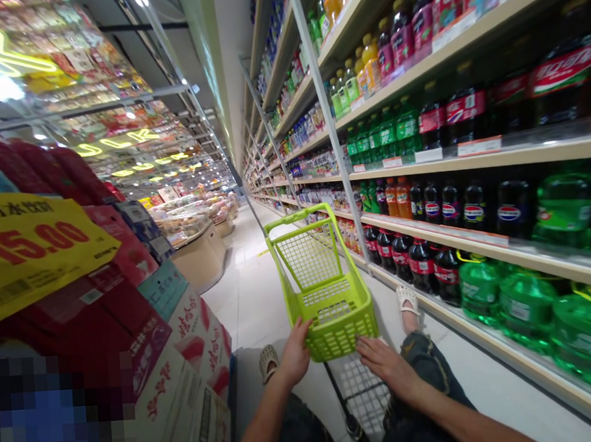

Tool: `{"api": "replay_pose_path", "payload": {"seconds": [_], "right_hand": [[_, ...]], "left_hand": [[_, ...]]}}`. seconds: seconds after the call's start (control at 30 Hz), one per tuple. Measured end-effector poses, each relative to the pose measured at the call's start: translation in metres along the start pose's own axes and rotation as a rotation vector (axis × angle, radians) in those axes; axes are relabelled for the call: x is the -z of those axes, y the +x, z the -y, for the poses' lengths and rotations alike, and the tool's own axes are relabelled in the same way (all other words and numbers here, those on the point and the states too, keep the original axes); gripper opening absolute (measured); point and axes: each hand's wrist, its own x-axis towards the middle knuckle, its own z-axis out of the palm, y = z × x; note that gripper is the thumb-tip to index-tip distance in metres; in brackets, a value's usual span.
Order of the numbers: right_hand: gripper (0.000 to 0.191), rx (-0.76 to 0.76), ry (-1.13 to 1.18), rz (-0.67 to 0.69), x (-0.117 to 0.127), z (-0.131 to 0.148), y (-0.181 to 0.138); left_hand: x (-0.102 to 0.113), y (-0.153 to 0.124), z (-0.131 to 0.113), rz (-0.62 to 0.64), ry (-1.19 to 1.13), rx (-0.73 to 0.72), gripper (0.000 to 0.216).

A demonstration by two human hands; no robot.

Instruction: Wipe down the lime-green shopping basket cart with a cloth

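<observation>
While 2 hands [294, 356] [380, 364] touch 1 grn basket [339, 338], 1 shoe [407, 299] ea. side

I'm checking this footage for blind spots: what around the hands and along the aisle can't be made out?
All in the head view:
Left hand: some fingers, hidden by the hand itself and the green basket.
Grey mesh below: partly hidden by the green basket and right hand.
Shelf price labels: print too small and blurred.
Far shelves: goods too small to identify.
Lower-left corner: covered by pixel blocks.
</observation>
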Motion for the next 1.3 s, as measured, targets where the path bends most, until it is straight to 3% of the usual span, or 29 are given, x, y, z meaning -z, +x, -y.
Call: {"api": "replay_pose_path", "payload": {"seconds": [0.13, 0.23, 0.5, 0.63, 0.77, 0.87, 1.0, 1.1, 1.2, 1.3], "right_hand": [[0.037, -0.062, 0.016, -0.141, 0.028, -0.002, 0.047], [0.038, -0.081, 0.032, -0.207, 0.033, -0.004, 0.072], [0.031, -0.097, 0.044, -0.080, -0.027, 0.037, 0.118], [0.028, -0.085, -0.031, -0.048, -0.018, 0.001, 0.103], [0.037, -0.256, -0.058, -0.093, 0.013, -0.039, 0.076], [0.044, -0.267, -0.011, -0.084, 0.008, -0.015, 0.083], [0.039, -0.110, 0.038, -0.087, -0.016, 0.029, 0.101], [0.035, -0.106, 0.005, -0.131, -0.008, 0.010, 0.095], [0.040, -0.246, -0.034, -0.136, 0.011, -0.026, 0.084], [0.041, -0.267, -0.008, -0.094, 0.012, -0.028, 0.080]], "left_hand": [[0.002, -0.003, -0.005, -0.014, -0.018, -0.021, 0.075], [0.002, -0.004, -0.007, -0.006, -0.021, -0.035, 0.074], [0.002, -0.003, -0.007, -0.054, 0.033, -0.186, 0.069], [0.005, -0.011, -0.015, -0.037, 0.158, -0.097, 0.063], [0.002, -0.016, -0.020, -0.029, 0.225, -0.008, 0.064], [0.001, -0.016, -0.022, -0.018, 0.245, 0.021, 0.065], [0.008, -0.016, -0.018, 0.016, 0.317, -0.012, 0.065], [0.013, -0.015, -0.011, -0.012, 0.375, -0.031, 0.062], [0.012, -0.014, -0.010, -0.045, 0.397, 0.002, 0.060], [0.010, -0.015, -0.013, -0.049, 0.403, 0.029, 0.058]]}}
